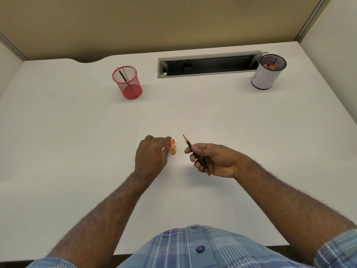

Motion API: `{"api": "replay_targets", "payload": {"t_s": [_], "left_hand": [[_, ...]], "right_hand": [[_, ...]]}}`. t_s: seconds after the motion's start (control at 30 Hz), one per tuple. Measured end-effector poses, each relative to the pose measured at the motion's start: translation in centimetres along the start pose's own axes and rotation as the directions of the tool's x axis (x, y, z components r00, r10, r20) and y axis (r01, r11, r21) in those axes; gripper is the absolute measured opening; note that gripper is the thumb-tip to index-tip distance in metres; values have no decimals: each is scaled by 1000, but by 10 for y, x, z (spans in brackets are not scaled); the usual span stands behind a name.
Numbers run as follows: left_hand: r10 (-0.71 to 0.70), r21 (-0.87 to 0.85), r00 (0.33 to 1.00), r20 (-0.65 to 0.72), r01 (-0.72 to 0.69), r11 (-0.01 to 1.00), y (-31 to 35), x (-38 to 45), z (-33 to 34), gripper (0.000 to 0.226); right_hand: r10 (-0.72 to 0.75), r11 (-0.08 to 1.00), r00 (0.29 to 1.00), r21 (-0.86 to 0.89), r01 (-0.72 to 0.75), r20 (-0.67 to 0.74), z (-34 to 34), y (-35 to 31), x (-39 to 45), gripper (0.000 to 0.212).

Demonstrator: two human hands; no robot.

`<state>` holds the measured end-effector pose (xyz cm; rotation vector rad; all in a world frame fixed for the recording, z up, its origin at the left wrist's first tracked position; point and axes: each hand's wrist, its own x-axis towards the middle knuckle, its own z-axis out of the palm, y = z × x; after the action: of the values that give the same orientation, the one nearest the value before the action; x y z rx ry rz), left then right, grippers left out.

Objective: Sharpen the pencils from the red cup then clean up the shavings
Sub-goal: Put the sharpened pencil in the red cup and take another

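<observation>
The pencil (195,153) is gripped in the curled right hand (214,160), tip pointing up-left toward the shavings (173,148); a red sharpener (168,144) is pinched by the nearer left hand (150,153).

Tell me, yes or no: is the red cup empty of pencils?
No. One pencil stands leaning inside the red cup, apart from the pencil gripped in the right hand.
</observation>
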<state>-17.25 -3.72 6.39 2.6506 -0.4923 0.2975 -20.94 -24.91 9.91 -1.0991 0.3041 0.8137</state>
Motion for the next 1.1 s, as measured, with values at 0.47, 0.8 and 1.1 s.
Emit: {"api": "replay_targets", "payload": {"t_s": [0.47,0.8,1.1], "left_hand": [[-186,-129,982,-16,182,975,-5,-6,5,22],[-234,-189,970,-64,219,957,-10,-8,3,20],[-355,-488,927,-122,255,835,-22,-1,-7,35]], "right_hand": [[-34,999,999,-13,34,-16,6,1,1,21],[-76,995,995,-67,72,-71,9,2,2,11],[-230,968,947,-153,199,-225,14,-7,7,21]]}}
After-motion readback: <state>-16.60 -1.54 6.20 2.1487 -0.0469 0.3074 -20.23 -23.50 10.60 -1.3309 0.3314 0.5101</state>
